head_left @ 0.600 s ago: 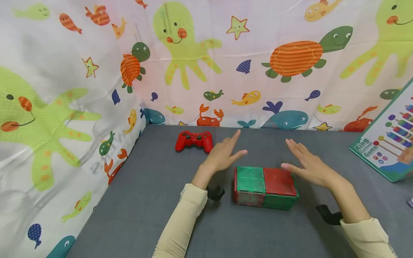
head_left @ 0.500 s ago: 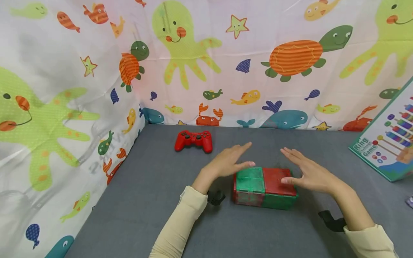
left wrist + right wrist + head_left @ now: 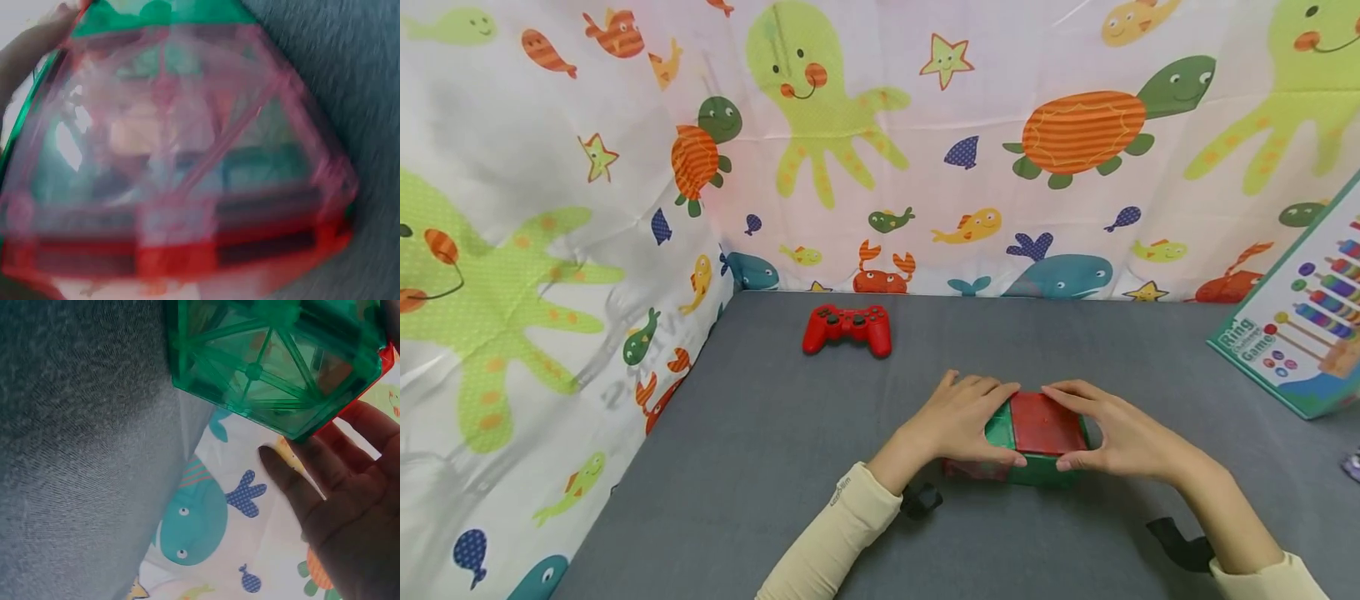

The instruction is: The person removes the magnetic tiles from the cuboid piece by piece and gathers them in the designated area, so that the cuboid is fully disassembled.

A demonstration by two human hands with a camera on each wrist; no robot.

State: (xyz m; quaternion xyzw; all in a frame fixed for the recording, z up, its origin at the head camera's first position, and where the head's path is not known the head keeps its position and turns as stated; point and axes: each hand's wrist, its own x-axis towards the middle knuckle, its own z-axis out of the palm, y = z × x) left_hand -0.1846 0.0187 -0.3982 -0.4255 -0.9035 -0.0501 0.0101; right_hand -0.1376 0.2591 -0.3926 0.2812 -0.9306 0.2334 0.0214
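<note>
A box of translucent red and green magnetic tiles (image 3: 1047, 423) lies on the grey tabletop, its red top panel showing between the hands. My left hand (image 3: 962, 423) grips its left part, thumb along the front edge and fingers over the far side, covering most of the green top panel. Around the right end my right hand (image 3: 1131, 433) has its thumb at the front and fingers behind. In the left wrist view the tile box (image 3: 165, 134) is blurred, with a pinkish clear end panel. The right wrist view shows its green end tile (image 3: 256, 378) beside my right hand (image 3: 356, 506).
A red game controller (image 3: 847, 329) lies near the back of the grey table (image 3: 760, 467). At the right stands a Ring Game box (image 3: 1292, 333). Behind and to the left hangs a curtain (image 3: 917, 183) printed with sea animals.
Both hands have come down from above the tile box and closed in on it, the left moving right and toward the person. The box has stayed roughly in place.
</note>
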